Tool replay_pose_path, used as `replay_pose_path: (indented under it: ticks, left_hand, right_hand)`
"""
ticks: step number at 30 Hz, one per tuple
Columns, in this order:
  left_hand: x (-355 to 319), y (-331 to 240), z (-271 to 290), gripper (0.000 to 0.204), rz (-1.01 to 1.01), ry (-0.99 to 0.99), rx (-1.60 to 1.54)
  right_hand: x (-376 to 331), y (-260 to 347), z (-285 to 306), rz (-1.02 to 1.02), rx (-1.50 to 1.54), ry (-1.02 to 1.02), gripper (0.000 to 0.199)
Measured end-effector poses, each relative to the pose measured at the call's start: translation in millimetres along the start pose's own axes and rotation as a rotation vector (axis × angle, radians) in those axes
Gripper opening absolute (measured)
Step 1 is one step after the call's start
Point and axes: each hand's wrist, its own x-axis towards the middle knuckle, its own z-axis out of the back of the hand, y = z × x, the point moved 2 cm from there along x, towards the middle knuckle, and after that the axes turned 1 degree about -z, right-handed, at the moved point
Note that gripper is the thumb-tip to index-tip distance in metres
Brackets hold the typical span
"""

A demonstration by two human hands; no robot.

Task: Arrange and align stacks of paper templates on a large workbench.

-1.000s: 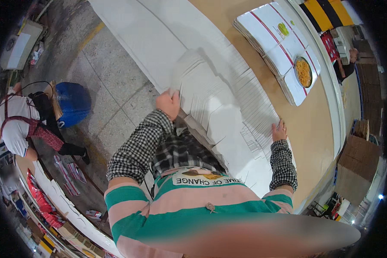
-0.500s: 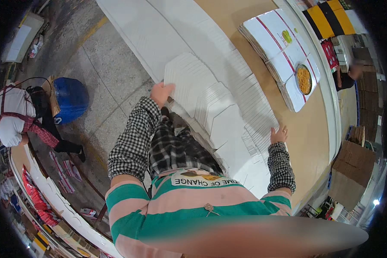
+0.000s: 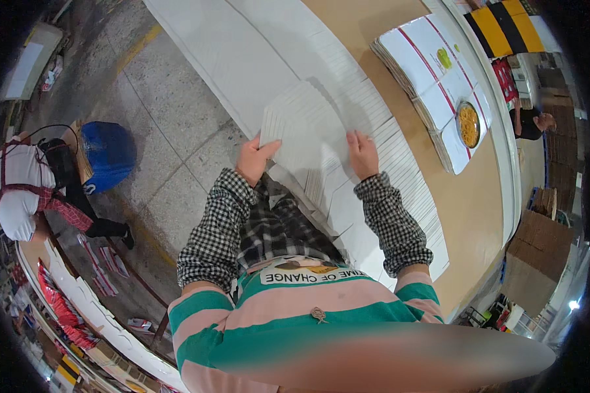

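Observation:
A stack of flat white cardboard sheets (image 3: 311, 128) lies fanned along the brown table (image 3: 469, 196) in front of me. My left hand (image 3: 254, 159) grips the left edge of the topmost bundle, thumb on top. On the same bundle, my right hand (image 3: 363, 154) presses down with fingers spread, near its right side. Both checked sleeves reach in from below.
A pile of printed white box blanks (image 3: 432, 85) with a food picture lies at the table's far right. More long white sheets (image 3: 242, 46) stretch away at the top. A person in a white shirt bends beside a blue bin (image 3: 108, 154) on the left. Brown cartons (image 3: 537, 255) stand right.
My right hand has come in from the stack's right edge to rest on the top bundle. My left hand has shifted right and taken hold of that bundle's edge.

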Motion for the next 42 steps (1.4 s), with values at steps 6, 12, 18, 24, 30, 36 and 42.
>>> replay_pose_path:
  ticks: [6, 12, 18, 24, 30, 36, 42]
  left_hand:
    - [1.6, -6.8, 10.1, 0.030, -0.014, 0.070, 0.188]
    - [27.1, 18.2, 40.1, 0.063, -0.306, -0.734, 0.473]
    - [39.9, 50.4, 33.1, 0.062, 0.055, -0.452, 0.117]
    - [33.5, 33.3, 25.5, 0.053, -0.021, -0.439, 0.263]
    - [26.5, 28.5, 14.1, 0.051, -0.158, -0.395, 0.210]
    - [34.4, 40.7, 10.4, 0.055, -0.099, -0.428, -0.033]
    - [30.9, 32.3, 5.4, 0.059, -0.118, -0.482, -0.007]
  right_hand:
    - [59.0, 57.4, 13.8, -0.284, 0.584, 0.497, 0.032]
    - [69.3, 35.9, -29.5, -0.199, 0.480, 0.419, 0.032]
    - [69.9, 45.4, -19.3, -0.285, 0.420, 0.469, 0.035]
    - [69.5, 26.8, -28.8, -0.318, 0.443, 0.383, 0.037]
    - [68.9, 42.6, -16.8, -0.352, 0.368, 0.446, 0.037]
    - [62.2, 38.3, -23.8, -0.309, 0.394, 0.406, 0.033]
    - [59.8, 50.5, -16.8, -0.264, 0.355, 0.399, 0.033]
